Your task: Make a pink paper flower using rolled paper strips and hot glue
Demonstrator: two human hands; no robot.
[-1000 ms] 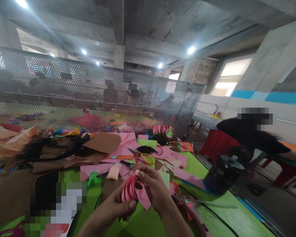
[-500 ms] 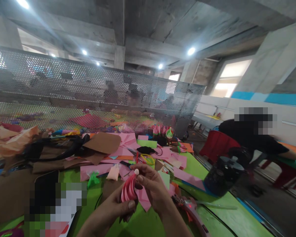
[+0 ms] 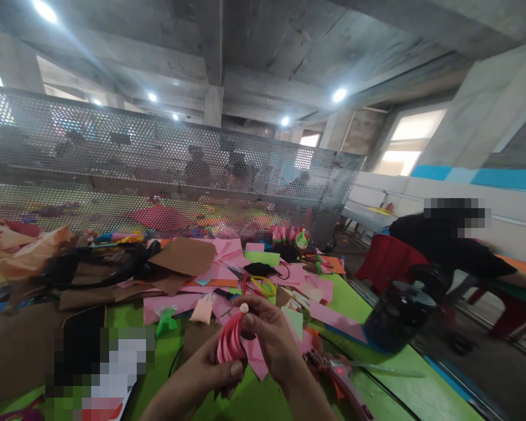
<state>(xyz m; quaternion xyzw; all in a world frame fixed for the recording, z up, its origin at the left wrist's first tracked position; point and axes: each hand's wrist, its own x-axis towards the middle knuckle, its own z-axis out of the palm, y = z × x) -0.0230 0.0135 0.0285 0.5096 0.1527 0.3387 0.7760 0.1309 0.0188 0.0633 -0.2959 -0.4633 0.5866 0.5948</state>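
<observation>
A pink layered paper piece point(image 3: 230, 344) with a small white bead at its top is held up over the green table point(image 3: 377, 374). My left hand point(image 3: 210, 371) grips its lower edge, thumb pressed on the folds. My right hand point(image 3: 269, 339) pinches the top by the bead, fingers closed on the paper. A loose pink paper flap point(image 3: 256, 359) hangs under my right hand.
Pink, brown and green paper scraps point(image 3: 219, 263) litter the table. A glue gun point(image 3: 342, 380) lies to the right of my hands. A black round container point(image 3: 397, 316) stands at the table's right edge. A perforated metal screen point(image 3: 158, 169) backs the table. A person in black point(image 3: 447, 245) sits at right.
My hands and the pink piece have barely moved. The view has shifted slightly downward.
</observation>
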